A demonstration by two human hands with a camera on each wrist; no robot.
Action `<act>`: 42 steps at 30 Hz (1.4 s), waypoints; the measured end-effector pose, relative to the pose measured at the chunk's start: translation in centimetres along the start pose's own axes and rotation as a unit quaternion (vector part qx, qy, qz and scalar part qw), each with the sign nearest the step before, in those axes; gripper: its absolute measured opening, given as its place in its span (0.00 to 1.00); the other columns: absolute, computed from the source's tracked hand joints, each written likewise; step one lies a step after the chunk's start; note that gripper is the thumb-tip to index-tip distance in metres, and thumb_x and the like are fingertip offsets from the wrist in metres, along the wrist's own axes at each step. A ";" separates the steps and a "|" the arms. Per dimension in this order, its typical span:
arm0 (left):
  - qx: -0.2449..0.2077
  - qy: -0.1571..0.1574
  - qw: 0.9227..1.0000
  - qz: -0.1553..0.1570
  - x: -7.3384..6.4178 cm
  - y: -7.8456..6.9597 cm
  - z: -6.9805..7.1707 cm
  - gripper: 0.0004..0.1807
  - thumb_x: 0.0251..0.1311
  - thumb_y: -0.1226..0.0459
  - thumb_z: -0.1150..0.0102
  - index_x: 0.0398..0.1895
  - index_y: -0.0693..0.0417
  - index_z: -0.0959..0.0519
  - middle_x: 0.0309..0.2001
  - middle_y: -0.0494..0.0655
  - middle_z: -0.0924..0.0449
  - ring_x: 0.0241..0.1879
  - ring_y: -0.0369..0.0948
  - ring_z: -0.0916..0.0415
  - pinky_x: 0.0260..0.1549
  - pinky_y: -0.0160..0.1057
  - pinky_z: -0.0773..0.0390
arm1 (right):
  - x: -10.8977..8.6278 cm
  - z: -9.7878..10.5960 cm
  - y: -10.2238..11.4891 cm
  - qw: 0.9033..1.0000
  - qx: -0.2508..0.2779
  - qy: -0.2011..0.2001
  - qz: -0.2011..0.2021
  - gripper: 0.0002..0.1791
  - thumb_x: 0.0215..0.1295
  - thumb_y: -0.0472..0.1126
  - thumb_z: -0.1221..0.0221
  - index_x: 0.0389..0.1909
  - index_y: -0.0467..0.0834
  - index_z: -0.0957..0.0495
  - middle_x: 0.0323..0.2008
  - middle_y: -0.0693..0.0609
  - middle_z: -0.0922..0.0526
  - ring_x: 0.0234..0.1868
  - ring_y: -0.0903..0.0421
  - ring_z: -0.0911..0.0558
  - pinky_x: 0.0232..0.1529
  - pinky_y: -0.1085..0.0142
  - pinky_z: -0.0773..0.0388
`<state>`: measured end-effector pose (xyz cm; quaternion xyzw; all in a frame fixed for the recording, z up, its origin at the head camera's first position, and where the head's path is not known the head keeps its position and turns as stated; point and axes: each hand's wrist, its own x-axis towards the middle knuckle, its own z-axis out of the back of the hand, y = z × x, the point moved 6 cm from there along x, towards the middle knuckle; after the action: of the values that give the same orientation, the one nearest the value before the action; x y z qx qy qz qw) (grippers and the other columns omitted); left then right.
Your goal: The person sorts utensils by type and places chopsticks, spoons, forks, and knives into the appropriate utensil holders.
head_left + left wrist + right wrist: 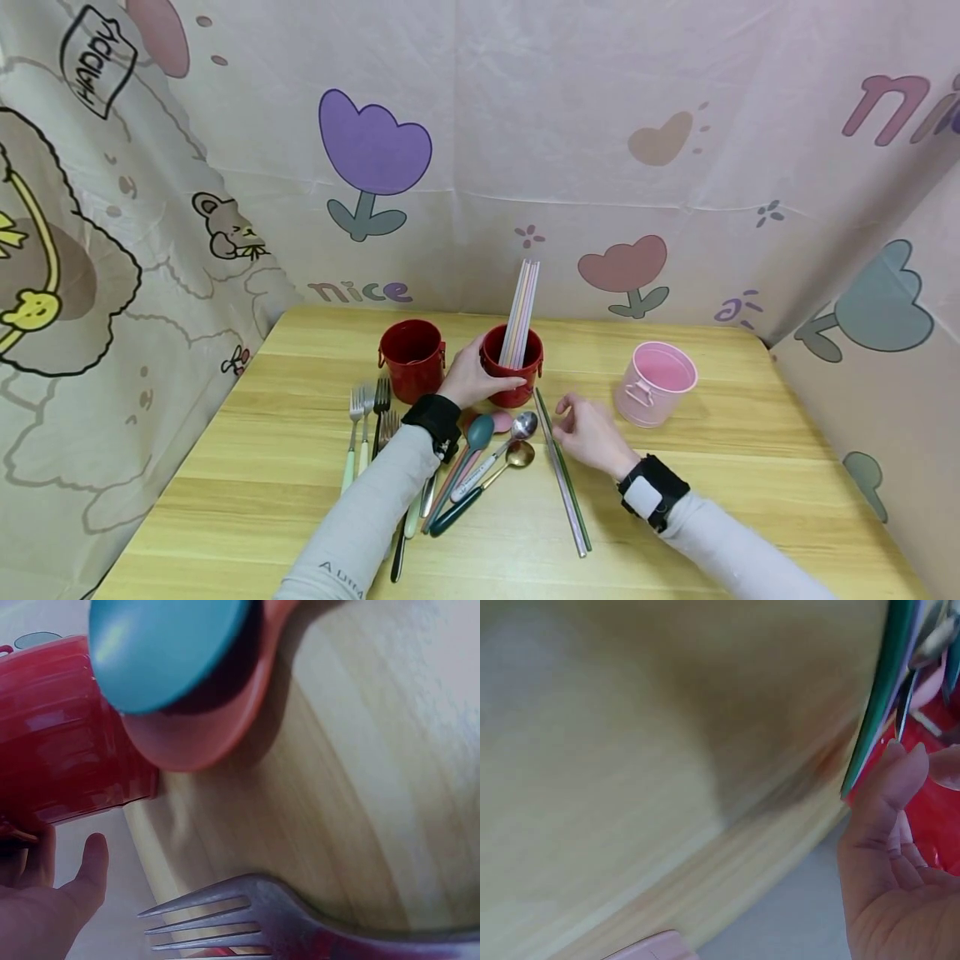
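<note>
My left hand (pixel 480 377) grips the right-hand red bucket (pixel 534 367), its thumb across the front. A bundle of pastel chopsticks (pixel 519 321) leans upright inside. My right hand (pixel 592 433), fingers loosely bent and holding nothing, is just right of a green chopstick (pixel 562 475) and a pale lavender chopstick (pixel 558 479) lying on the table. In the right wrist view the thumb and fingertip of this hand (pixel 892 847) stand apart, near the green chopstick's end. Spoons, among them a teal spoon (pixel 480 432) and a gold spoon (pixel 519 454), lie in front of the held bucket.
Another red bucket (pixel 412 367) stands to the left, a pink bucket (pixel 652 387) to the right. Several forks (pixel 356 404) lie at the left, partly hidden by my left sleeve. A printed cloth (pixel 480 150) hangs behind the wooden table (pixel 735 467).
</note>
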<state>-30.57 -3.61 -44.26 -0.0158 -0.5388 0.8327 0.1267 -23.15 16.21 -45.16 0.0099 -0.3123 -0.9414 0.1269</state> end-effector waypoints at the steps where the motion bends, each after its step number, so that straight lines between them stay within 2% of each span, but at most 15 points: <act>1: 0.000 -0.001 1.000 0.001 0.0 0.0 0.0 0.46 0.50 0.58 0.22 0.73 0.44 0.36 0.68 0.47 0.25 0.67 0.49 0.28 0.66 0.54 0.26 | -0.2 -0.1 0.0 1.000 -0.003 0.005 0.001 0.12 0.56 0.33 0.33 0.41 0.37 0.22 0.25 0.51 0.15 0.23 0.63 0.22 0.25 0.70 0.24; 17: 0.005 0.000 1.000 0.006 0.0 -0.2 0.0 0.46 0.49 0.58 0.21 0.72 0.44 0.35 0.68 0.47 0.25 0.67 0.48 0.28 0.67 0.53 0.26 | -2.4 -1.2 0.5 0.998 -0.034 0.044 0.019 0.19 0.53 0.34 0.32 0.46 0.35 0.24 0.20 0.56 0.23 0.18 0.63 0.28 0.19 0.72 0.33; 30: 0.005 0.005 1.000 -0.001 0.3 0.2 -0.1 0.46 0.49 0.57 0.21 0.72 0.45 0.35 0.67 0.47 0.24 0.67 0.49 0.28 0.66 0.53 0.26 | -2.8 -1.7 0.2 0.998 -0.044 0.042 -0.012 0.19 0.52 0.32 0.32 0.45 0.37 0.23 0.19 0.55 0.25 0.18 0.62 0.28 0.18 0.70 0.33; 34: 0.003 0.006 1.000 0.004 0.2 0.1 0.0 0.46 0.49 0.58 0.21 0.72 0.45 0.35 0.67 0.47 0.24 0.67 0.49 0.28 0.67 0.53 0.26 | -2.9 -1.7 0.2 0.997 -0.048 0.045 -0.033 0.13 0.52 0.32 0.31 0.39 0.37 0.22 0.20 0.54 0.25 0.20 0.60 0.27 0.19 0.69 0.32; 38: 0.000 0.001 1.000 0.002 0.0 0.0 0.0 0.46 0.49 0.58 0.21 0.72 0.46 0.35 0.67 0.48 0.24 0.67 0.49 0.28 0.66 0.54 0.26 | -2.7 -1.5 0.3 0.997 -0.061 0.038 -0.036 0.08 0.51 0.33 0.31 0.26 0.40 0.23 0.19 0.53 0.26 0.20 0.59 0.28 0.20 0.69 0.33; 42: 0.003 -0.002 1.000 -0.001 0.0 0.0 0.0 0.46 0.49 0.58 0.21 0.72 0.46 0.35 0.67 0.48 0.24 0.67 0.49 0.28 0.66 0.54 0.25 | -2.4 -1.4 0.2 0.996 -0.068 0.041 -0.040 0.17 0.51 0.35 0.31 0.13 0.46 0.29 0.13 0.58 0.34 0.15 0.62 0.34 0.17 0.70 0.42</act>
<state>-30.56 -3.63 -44.22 -0.0132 -0.5369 0.8340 0.1266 -20.67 15.85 -46.34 0.0526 -0.2419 -0.9635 0.1019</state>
